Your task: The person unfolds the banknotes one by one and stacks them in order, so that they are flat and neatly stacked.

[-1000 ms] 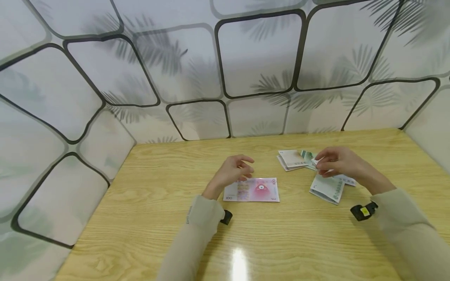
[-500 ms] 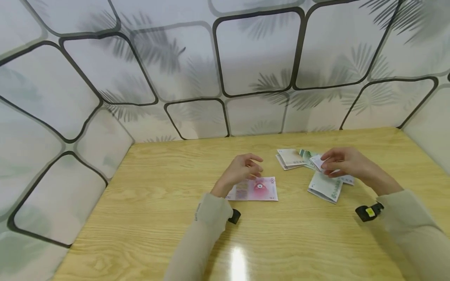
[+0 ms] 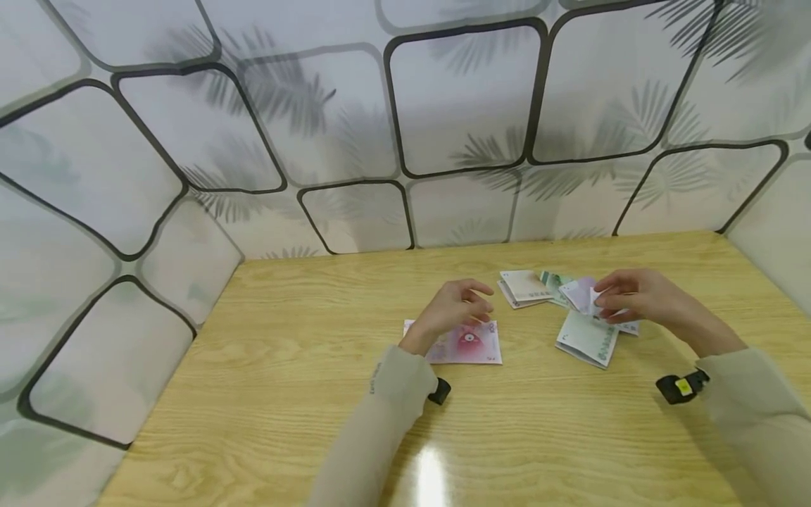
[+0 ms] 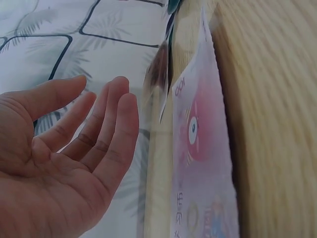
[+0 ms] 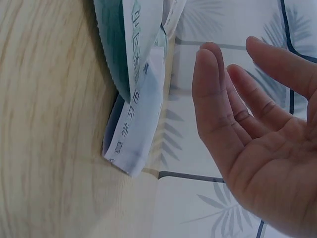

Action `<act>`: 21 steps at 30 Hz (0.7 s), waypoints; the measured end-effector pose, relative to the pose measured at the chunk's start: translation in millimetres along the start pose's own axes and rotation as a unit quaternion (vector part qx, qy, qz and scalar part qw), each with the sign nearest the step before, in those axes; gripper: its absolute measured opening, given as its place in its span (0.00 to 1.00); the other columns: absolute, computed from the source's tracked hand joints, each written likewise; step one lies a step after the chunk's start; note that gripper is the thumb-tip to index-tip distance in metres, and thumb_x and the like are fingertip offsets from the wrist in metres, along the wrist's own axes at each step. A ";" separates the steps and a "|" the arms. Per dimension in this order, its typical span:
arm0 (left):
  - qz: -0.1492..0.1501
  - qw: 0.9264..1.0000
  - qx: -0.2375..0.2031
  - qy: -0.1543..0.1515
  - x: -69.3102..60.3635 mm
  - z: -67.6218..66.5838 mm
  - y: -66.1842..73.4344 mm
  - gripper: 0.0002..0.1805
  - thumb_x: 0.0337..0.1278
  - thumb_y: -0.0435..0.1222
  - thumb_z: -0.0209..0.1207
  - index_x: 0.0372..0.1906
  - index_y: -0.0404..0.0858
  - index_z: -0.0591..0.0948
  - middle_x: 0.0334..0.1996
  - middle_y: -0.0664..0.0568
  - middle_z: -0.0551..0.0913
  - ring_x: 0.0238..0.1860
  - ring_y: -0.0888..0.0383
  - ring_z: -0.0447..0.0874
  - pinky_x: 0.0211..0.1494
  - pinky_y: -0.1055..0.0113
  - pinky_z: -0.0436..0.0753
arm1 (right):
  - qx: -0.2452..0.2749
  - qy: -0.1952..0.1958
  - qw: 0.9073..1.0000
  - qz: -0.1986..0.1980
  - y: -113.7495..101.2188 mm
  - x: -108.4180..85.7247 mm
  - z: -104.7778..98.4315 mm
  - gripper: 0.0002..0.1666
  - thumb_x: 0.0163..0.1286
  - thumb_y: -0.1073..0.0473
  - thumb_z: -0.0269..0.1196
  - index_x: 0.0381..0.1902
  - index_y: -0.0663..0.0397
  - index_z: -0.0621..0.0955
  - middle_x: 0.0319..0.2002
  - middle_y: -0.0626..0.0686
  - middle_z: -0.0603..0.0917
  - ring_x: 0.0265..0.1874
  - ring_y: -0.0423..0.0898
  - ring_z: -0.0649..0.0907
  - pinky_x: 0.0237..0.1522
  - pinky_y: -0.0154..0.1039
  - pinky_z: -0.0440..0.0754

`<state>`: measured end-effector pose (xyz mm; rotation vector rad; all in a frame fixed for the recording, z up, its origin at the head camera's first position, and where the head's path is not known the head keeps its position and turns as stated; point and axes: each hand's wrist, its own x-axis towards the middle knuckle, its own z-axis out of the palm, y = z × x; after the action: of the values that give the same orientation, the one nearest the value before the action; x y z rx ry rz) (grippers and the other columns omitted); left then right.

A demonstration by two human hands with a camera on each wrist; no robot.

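My left hand (image 3: pixel 451 310) hovers over a flat pink play banknote (image 3: pixel 469 346) marked 100, hiding part of it. In the left wrist view that hand's fingers (image 4: pixel 115 134) are loosely bent and hold nothing, apart from the banknote (image 4: pixel 200 144). My right hand (image 3: pixel 652 304) is above the right side of a loose group of folded banknotes. A pale green folded note (image 3: pixel 586 339) lies nearest me, and a purple one (image 3: pixel 576 293) shows beside the fingertips. From the right wrist, the fingers (image 5: pixel 213 109) look relaxed, with nothing between them, beside a folded lilac note (image 5: pixel 141 131).
A folded brownish note (image 3: pixel 524 284) and a green note (image 3: pixel 554 284) lie at the back of the group. The wooden table (image 3: pixel 266 366) meets a patterned fabric wall (image 3: pixel 462 105) at its far edge and left side.
Both hands have shifted to the right. The left now covers more of the pink note's middle and right, baring its left end; the right has uncovered more of the purple note.
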<state>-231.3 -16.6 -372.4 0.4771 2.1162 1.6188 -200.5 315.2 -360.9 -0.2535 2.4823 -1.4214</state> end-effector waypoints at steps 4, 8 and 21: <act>0.001 1.000 -0.004 0.004 3.8 6.2 2.1 0.18 0.68 0.26 0.60 0.60 0.25 0.78 0.46 0.29 0.83 0.44 0.40 0.87 0.46 0.57 0.89 | -0.004 0.001 1.000 0.007 4.1 -2.8 -3.8 0.24 0.75 0.68 0.60 0.58 0.85 0.69 0.42 0.59 0.84 0.35 0.42 0.85 0.40 0.41 0.89; 0.005 1.000 -0.014 0.007 7.0 12.1 3.2 0.17 0.68 0.25 0.59 0.59 0.25 0.78 0.45 0.30 0.83 0.44 0.39 0.87 0.46 0.56 0.89 | -0.011 0.007 1.000 0.023 5.9 -7.9 -7.9 0.24 0.76 0.67 0.59 0.59 0.83 0.69 0.43 0.59 0.84 0.35 0.42 0.86 0.41 0.41 0.89; -0.009 0.999 -0.031 0.007 15.8 22.6 3.5 0.15 0.69 0.25 0.58 0.57 0.27 0.80 0.45 0.31 0.84 0.46 0.37 0.86 0.47 0.56 0.88 | -0.008 0.012 0.999 0.033 9.8 -10.4 -17.6 0.24 0.75 0.69 0.58 0.59 0.85 0.67 0.42 0.55 0.83 0.35 0.39 0.84 0.41 0.41 0.89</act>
<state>-232.7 10.9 -376.2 0.4270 2.0679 1.6755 -196.3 337.4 -359.3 -0.1571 2.4984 -1.3870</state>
